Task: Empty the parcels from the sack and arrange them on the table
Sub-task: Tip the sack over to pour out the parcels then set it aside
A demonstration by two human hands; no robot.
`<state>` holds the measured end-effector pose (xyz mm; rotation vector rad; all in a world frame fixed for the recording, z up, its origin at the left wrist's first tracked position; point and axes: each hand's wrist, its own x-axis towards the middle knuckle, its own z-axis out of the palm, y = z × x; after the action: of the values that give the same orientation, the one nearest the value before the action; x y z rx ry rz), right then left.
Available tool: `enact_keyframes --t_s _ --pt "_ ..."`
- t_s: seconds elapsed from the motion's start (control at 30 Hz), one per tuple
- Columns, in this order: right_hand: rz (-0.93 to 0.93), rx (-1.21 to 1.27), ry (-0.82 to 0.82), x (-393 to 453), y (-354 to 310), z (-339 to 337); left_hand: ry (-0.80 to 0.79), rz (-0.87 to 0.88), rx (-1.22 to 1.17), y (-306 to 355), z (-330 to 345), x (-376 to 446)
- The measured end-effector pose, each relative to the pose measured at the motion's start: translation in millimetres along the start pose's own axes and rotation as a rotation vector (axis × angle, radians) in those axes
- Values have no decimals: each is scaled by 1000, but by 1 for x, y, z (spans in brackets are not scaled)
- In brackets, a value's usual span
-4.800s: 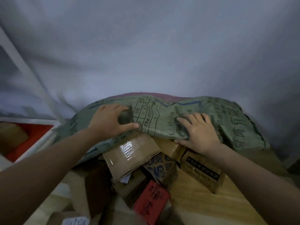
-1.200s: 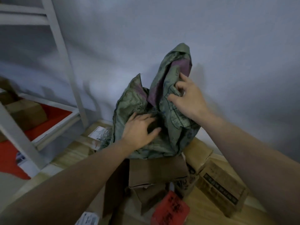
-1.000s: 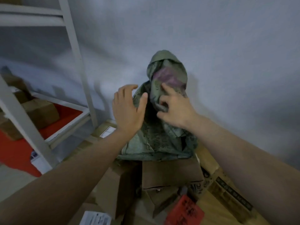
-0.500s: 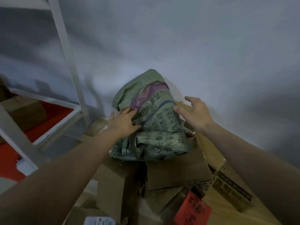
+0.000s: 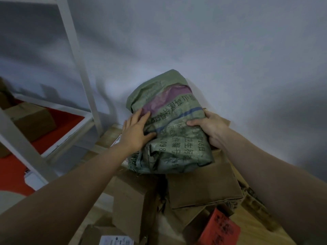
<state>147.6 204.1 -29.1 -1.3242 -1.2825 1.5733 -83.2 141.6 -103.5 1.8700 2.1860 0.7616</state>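
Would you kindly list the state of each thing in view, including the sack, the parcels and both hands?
sack: bundled up, lying on the parcels, held from both sides.
left hand: flat, fingers straight, pressing the sack's left side.
right hand: fingers curled round the sack's right edge.
brown parcels: out of the sack, heaped untidily on the table.
red parcel: tilted at the near edge of the heap.
table: partly covered by parcels.

- The green sack (image 5: 169,131) sits bundled on top of the brown parcels (image 5: 200,184), close to the wall.
- Left hand (image 5: 136,131) presses flat against its left side; right hand (image 5: 210,128) grips its right edge.
- A red parcel (image 5: 223,228) lies low on the wooden counter (image 5: 254,234).
- A white shelf frame (image 5: 77,55) stands at left.
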Motion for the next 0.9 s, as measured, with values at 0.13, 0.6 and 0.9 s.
enact_keyframes --t_s 0.13,0.6,0.9 --pt "-77 127 -14 -8 -22 5 238 -83 -208 5 -39 -1" --pt "-316 399 29 -74 -100 -146 -276 -196 -986 196 -112 21" --pt "-309 291 471 -138 -43 -312 -149 -30 -1080 351 3 24"
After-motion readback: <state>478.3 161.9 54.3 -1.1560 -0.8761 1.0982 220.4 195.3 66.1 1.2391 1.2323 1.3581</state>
